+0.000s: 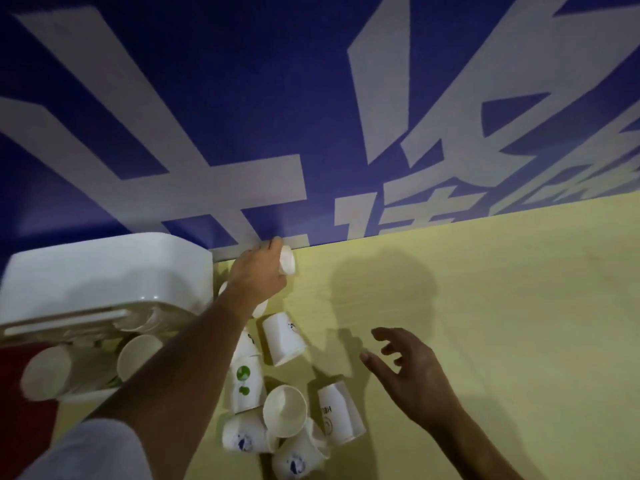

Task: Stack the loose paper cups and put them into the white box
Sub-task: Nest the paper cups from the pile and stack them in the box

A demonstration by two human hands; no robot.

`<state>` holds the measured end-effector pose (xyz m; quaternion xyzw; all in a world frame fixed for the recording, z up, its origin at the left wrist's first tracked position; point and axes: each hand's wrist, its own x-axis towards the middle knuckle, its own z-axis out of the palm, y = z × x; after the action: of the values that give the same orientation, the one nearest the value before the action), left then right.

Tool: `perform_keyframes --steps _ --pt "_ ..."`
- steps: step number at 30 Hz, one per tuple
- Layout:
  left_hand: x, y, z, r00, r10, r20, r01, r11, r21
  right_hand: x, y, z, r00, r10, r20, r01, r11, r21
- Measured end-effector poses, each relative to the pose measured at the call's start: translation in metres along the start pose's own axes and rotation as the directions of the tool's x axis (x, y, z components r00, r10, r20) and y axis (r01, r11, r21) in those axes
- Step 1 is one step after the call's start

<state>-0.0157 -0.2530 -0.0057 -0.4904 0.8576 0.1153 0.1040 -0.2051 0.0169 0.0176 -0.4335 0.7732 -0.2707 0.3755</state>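
Paper cup (288, 270) – white, held at the far table edge, upper centre-left of the frame, just beside the wall. Left hand (258, 275) grips it, fingers curled round its side; its arm reaches up from the lower left, grey sleeve (93, 452) at the bottom edge.

Loose paper cups – a cluster in the lower centre of the frame, on the table:
- one plain-sided with a small blue mark (284, 337), top of the cluster;
- one with green print (244, 386), touching the forearm's right side;
- one with its open mouth toward the camera (285, 410);
- one with dark lettering (341, 414), right of the cluster;
- two with blue print (242, 439) at the bottom, lying close together.

White box (104, 271) – rounded, left of the frame, against the wall. Stacked cups (138, 355) show at its near side, mouths toward the camera.

Right hand (415, 372) – fingers spread, holding nothing, right of the cluster and apart from it.

Table (502, 306) – pale yellow.

Wall (242, 98) – blue with large white characters, upper half of the frame.
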Motion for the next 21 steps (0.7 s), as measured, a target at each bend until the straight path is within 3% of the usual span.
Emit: perform_keyframes --steps 3,5,7,13,21 --pt "-0.028 0.016 -0.030 0.984 -0.114 -0.139 0.056 0.929 -0.366 0.019 -0.025 0.027 0.991 0.038 0.130 -0.029 0.997 -0.072" --pt "-0.053 0.023 -0.046 0.957 -0.216 -0.192 0.055 0.789 -0.613 0.031 -0.043 0.055 0.974 0.082 0.211 -0.057 0.991 -0.123" --pt "-0.078 0.025 -0.052 0.934 -0.282 -0.220 0.032 0.679 -0.734 0.039 -0.054 0.083 0.953 0.151 0.261 -0.103 0.977 -0.186" --pt "-0.136 0.010 -0.046 0.910 -0.310 -0.276 -0.107 0.468 -0.877 0.050 -0.061 0.134 0.951 0.253 0.178 -0.182 0.922 -0.341" --pt "-0.175 -0.019 -0.039 0.859 -0.416 -0.298 -0.166 0.326 -0.931 0.047 -0.059 0.149 0.965 0.251 0.079 -0.221 0.936 -0.276"
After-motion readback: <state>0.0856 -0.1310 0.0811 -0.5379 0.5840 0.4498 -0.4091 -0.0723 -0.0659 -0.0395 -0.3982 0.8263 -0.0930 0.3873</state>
